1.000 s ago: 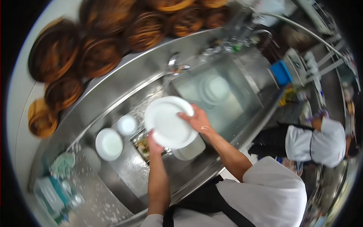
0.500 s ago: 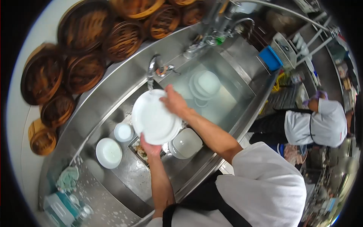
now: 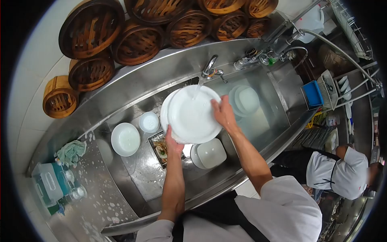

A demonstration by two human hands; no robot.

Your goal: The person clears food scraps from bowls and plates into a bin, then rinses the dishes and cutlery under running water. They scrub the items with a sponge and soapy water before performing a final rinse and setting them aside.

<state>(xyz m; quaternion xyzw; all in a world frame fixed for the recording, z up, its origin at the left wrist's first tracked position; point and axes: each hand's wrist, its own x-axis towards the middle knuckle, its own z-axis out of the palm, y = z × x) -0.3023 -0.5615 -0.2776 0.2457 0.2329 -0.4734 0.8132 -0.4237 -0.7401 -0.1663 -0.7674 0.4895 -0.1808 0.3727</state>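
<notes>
Two or more white plates (image 3: 194, 115), one overlapping another, are held over the sink under a running faucet (image 3: 209, 66). Water falls onto the upper plate near its far rim. My left hand (image 3: 174, 141) grips the near left rim, thumb on top. At the right rim my right hand (image 3: 224, 114) has its fingers over the plate's edge. Below them on the sink floor lie a white round bowl (image 3: 125, 139), a smaller white bowl (image 3: 149, 122) and squarish white bowls (image 3: 209, 154). Food scraps fill a drain strainer (image 3: 160, 149) beneath my left hand.
Bamboo steamers (image 3: 139, 45) line the ledge behind the sink. A water-filled basin (image 3: 262, 109) at right holds submerged white dishes (image 3: 246, 101). At left are a green cloth (image 3: 71, 152) and a plastic container (image 3: 50, 181) on a soapy counter. A co-worker (image 3: 338, 169) stands at right.
My view has swung, so the sink and steamers sit differently in the frame. The plates have fanned apart, showing a second rim at left. My right hand has moved down the right rim.
</notes>
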